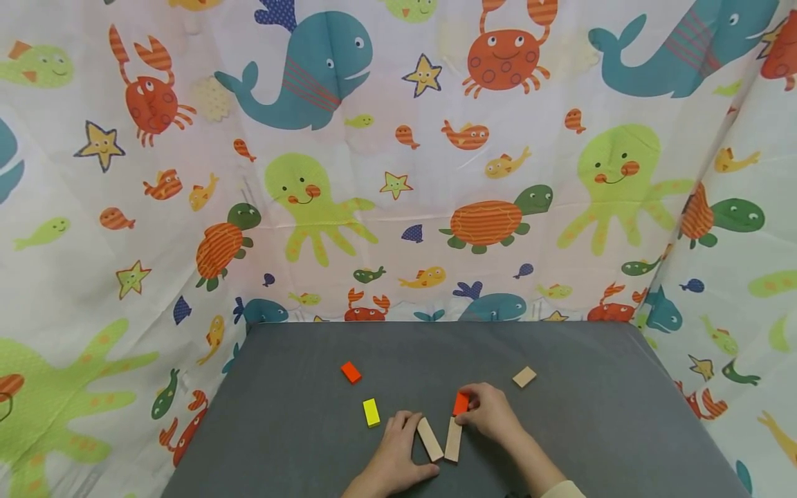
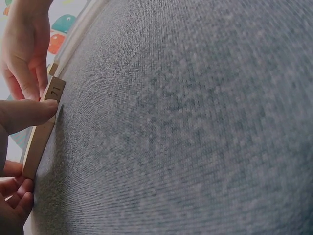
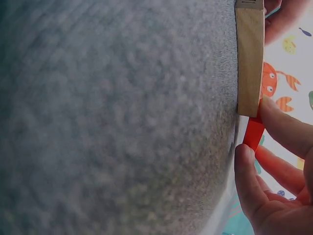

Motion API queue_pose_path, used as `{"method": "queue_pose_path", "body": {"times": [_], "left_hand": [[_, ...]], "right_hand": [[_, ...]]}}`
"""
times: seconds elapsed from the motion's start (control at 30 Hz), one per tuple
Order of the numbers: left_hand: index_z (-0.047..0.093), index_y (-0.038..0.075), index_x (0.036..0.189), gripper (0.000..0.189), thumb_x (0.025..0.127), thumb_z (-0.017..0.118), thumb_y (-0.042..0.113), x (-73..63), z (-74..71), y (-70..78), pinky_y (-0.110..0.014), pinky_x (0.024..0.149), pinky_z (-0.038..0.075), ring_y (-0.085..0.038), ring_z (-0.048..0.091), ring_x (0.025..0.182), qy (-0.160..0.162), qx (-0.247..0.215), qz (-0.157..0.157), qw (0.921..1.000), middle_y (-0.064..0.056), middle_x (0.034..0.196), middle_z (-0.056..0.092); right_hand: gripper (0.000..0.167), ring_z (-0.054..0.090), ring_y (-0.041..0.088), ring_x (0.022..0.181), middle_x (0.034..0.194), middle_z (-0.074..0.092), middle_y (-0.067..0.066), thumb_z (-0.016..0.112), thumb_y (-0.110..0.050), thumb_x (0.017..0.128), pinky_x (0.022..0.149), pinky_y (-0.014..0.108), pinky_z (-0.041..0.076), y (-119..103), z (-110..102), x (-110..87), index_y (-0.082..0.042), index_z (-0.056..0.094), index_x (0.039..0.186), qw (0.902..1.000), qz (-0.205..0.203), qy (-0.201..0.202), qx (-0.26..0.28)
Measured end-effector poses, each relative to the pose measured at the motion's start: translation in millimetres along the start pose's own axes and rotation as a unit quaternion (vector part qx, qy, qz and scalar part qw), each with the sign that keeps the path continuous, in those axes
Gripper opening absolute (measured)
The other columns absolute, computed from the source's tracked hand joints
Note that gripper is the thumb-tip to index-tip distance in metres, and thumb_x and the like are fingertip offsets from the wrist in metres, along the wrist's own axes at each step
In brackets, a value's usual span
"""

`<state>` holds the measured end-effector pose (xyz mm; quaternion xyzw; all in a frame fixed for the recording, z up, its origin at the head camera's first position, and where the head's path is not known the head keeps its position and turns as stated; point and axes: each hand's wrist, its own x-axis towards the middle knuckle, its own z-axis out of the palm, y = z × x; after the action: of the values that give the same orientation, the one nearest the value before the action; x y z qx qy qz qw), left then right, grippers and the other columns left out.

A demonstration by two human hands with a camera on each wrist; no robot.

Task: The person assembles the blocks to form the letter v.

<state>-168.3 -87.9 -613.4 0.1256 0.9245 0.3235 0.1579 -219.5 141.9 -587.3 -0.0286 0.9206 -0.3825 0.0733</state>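
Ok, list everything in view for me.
Table: one, grey, foreground.
Sea-animal cloth: count unclear, white, printed, around table.
Left long block: one, pale wood, table's near middle.
Right long block: one, pale wood, beside it.
Held block: one, red, right long block's far end.
Loose block: one, red, table's back left.
Yellow block: one, yellow, table's left.
Short block: one, pale wood, table's back right.
Unclear object: one, dark, bottom edge.
Sleeve: one, cream, bottom edge.
Left hand: one, gripping left long block.
Right hand: one, pinching held block.
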Motion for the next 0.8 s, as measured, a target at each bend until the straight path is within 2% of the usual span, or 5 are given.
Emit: {"method": "queue_pose_path", "body": {"times": [0.17, 0.43, 0.8], "left_hand": [[0.049, 0.008, 0.146, 0.097, 0.070, 0.089, 0.053, -0.1, 1.0, -0.2, -0.050, 0.098, 0.050, -0.026, 0.045, 0.119, 0.001, 0.002, -0.002, 1.0000, -0.006, 0.133, 0.047], [0.050, 0.007, 0.145, 0.096, 0.071, 0.088, 0.054, -1.0, 0.0, -1.1, -0.049, 0.097, 0.050, -0.026, 0.045, 0.118, 0.008, 0.001, 0.004, 1.0000, -0.006, 0.132, 0.048], [0.050, 0.008, 0.145, 0.095, 0.071, 0.088, 0.053, -0.8, -0.2, 1.3, -0.049, 0.097, 0.051, -0.025, 0.045, 0.118, 0.010, 0.002, 0.004, 0.9999, -0.006, 0.132, 0.047]], "right_hand": [[0.052, 0.057, 0.015, 0.079, 0.095, 0.064, 0.005, 0.093, -0.016, 0.069, 0.068, 0.032, 0.050, 1.3, 1.0, -0.4, -0.007, 0.074, 0.116, 1.0000, -0.006, -0.003, 0.000], [0.030, 0.063, 0.012, 0.077, 0.105, 0.070, 0.008, 0.080, -0.008, 0.084, 0.067, 0.032, 0.054, 5.6, 4.0, -1.2, -0.006, 0.075, 0.114, 0.9991, -0.040, 0.013, 0.000], [0.030, 0.064, 0.014, 0.079, 0.104, 0.071, 0.010, 0.078, -0.003, 0.084, 0.067, 0.033, 0.055, 3.9, 5.0, -0.3, -0.003, 0.074, 0.114, 0.9987, -0.049, 0.012, -0.001]]}}
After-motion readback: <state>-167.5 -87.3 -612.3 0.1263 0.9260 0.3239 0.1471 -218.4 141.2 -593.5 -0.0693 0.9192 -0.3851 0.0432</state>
